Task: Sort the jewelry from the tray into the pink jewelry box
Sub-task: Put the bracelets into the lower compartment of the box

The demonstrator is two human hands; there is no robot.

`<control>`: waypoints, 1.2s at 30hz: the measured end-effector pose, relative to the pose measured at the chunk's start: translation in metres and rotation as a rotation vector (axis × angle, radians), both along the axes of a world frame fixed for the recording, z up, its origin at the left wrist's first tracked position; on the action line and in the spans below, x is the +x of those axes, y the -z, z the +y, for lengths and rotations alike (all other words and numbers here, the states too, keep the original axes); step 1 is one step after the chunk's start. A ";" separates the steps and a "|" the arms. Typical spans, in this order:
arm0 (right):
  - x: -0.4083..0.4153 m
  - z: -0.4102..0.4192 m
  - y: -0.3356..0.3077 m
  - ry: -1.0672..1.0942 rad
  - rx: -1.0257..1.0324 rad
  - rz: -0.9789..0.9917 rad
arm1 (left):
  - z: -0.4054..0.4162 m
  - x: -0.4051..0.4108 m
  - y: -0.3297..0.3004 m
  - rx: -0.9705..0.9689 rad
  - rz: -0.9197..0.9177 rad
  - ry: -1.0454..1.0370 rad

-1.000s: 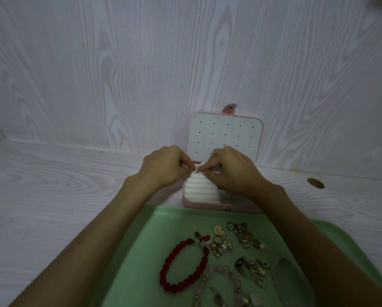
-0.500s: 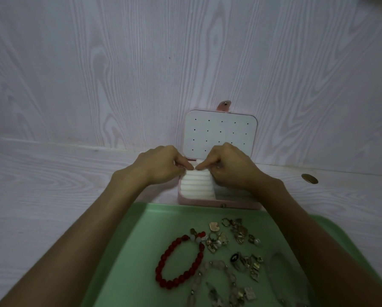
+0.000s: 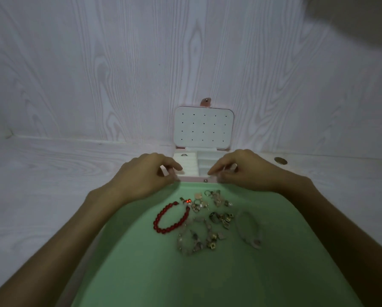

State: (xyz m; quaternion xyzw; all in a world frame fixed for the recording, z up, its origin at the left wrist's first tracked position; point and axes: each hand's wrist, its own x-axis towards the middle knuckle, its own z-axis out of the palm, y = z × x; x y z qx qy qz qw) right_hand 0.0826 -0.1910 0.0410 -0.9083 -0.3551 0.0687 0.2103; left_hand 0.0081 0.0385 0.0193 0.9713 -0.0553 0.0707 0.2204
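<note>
Head view: box [image 3: 204, 180] stood open against the wall [image 3: 97, 74], its lid [image 3: 204, 130] upright and dotted with small holes. Inside, ring rolls [image 3: 186, 166] filled the left half and small white compartments [image 3: 206, 165] the right half. One ring [image 3: 183, 154] sat in the rear roll slot. A pink tab [image 3: 206, 102] stuck up above the lid.

Left hand [image 3: 144, 175] hovered at the box's front-left corner, fingers loosely curled, thumb and forefinger tips close together; nothing could be seen between them. Right hand [image 3: 245, 169] hovered over the box's front-right corner, fingers also loosely curled with the forefinger pointing toward the compartments; whether it pinched anything small could not be told, as the fingertips were blurred.

Tray [image 3: 141, 273], green, lay just in front of the box, touching or nearly touching its front edge. On it lay a red bracelet [image 3: 171, 218], a clear bracelet [image 3: 248, 229] to the right, a pale beaded bracelet [image 3: 189, 242] between and nearer the camera, and a scatter of small metal pieces [image 3: 216, 199] toward the box. Individual pieces in that pile were too small to tell apart.

A round brass fitting [image 3: 280, 160] sat in the table [image 3: 41, 173] to the right of the box.
</note>
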 end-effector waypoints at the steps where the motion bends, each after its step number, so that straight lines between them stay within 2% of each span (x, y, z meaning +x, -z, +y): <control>1: -0.011 -0.006 0.001 -0.007 -0.003 0.011 | -0.002 -0.011 0.002 -0.017 -0.007 -0.006; 10: -0.046 -0.026 0.035 0.020 0.105 0.018 | -0.023 -0.038 0.027 -0.173 -0.034 0.011; 13: -0.045 -0.025 0.044 0.055 0.097 0.010 | -0.021 -0.038 0.034 -0.165 -0.124 -0.060; 15: -0.047 -0.024 0.045 0.058 0.096 0.012 | -0.014 -0.041 0.034 -0.229 -0.163 -0.131; 17: -0.050 -0.024 0.046 0.041 0.059 0.016 | -0.011 -0.043 0.034 -0.272 -0.130 -0.142; 19: -0.053 -0.025 0.045 0.027 0.015 0.011 | -0.015 -0.046 0.033 -0.291 -0.063 -0.058; 25: -0.054 -0.029 0.043 0.005 0.061 0.042 | -0.029 -0.052 0.036 -0.108 0.029 0.141; 28: -0.055 -0.028 0.044 -0.013 0.070 0.027 | -0.027 -0.052 0.035 -0.107 0.043 0.121; 32: -0.057 -0.025 0.045 0.028 0.035 -0.082 | -0.028 -0.053 0.034 -0.102 0.020 0.083; 36: -0.057 -0.019 0.050 -0.022 -0.016 -0.161 | -0.027 -0.052 0.038 -0.075 -0.037 0.075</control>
